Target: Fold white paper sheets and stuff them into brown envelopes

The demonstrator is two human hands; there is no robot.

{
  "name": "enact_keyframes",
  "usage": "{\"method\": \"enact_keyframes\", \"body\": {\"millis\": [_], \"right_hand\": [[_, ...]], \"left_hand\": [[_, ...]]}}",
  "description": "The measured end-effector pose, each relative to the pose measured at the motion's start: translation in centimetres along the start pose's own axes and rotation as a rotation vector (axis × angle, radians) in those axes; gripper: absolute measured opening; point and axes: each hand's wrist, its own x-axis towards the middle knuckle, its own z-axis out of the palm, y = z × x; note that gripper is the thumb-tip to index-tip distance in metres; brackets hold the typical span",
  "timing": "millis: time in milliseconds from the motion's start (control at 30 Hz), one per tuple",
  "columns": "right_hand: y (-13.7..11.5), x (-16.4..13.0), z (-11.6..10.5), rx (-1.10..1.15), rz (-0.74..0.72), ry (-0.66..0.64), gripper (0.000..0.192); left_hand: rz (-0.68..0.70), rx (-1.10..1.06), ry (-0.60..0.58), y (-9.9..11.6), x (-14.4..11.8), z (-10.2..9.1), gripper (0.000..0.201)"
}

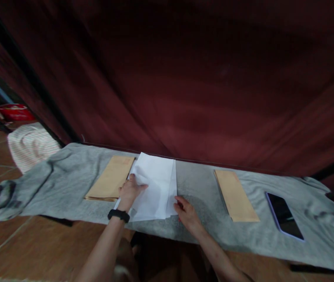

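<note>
A stack of white paper sheets (158, 184) lies on a grey cloth (67, 176) that covers a narrow table. My left hand (129, 192), with a black band on its wrist, rests flat on the sheets' left edge. At the stack's lower right corner, my right hand (186, 213) touches the paper with its fingertips. A pile of brown envelopes (110, 178) sits just left of the sheets. More brown envelopes (235, 194) lie to the right.
A dark phone (284, 215) lies face up on the cloth at the right. A dark red curtain (184, 78) hangs right behind the table. On the tiled floor at the left are a striped cloth bundle (30, 144) and a red object (15, 112).
</note>
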Motion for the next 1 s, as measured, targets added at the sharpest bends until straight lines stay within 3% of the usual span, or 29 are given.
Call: {"method": "enact_keyframes", "body": {"millis": [167,267,367,467,567,700,767,900,1000], "right_hand": [[-0.6,0.5,0.6,-0.134,0.017,0.057,0.030],[-1.0,0.3,0.7,-0.165,-0.020,0.058,0.029],[-1.5,0.5,0.2,-0.063,-0.019,0.090,0.029],[-2.3,1.1,-0.9,0.272,0.116,0.067,0.029],[-3.2,1.7,-2.7,0.578,0.229,-0.018,0.038],[-3.8,2.0,-5.2,0.863,0.251,-0.108,0.043],[-4.0,2.1,-6.0,0.965,0.288,-0.085,0.039],[-4.1,1.8,-7.2,0.987,0.339,-0.047,0.037],[-4.2,1.6,-8.7,0.998,0.269,-0.039,0.039]], "left_hand": [[0.011,0.030,0.106,-1.1,0.6,-0.6,0.054],[-0.006,-0.120,0.061,-1.9,1.3,-1.3,0.039],[0.007,-0.509,-0.039,-2.3,1.3,-2.5,0.027],[0.101,-1.081,-0.271,-1.3,-0.1,-3.7,0.039],[0.156,-1.392,-0.482,0.7,-2.0,-4.2,0.048],[0.157,-1.468,-0.608,3.1,-3.7,-3.2,0.044],[0.169,-1.482,-0.628,3.8,-4.2,-2.4,0.044],[0.268,-1.519,-0.610,4.7,-4.6,-1.4,0.044],[0.397,-1.436,-0.729,5.8,-4.7,-1.3,0.048]]}}
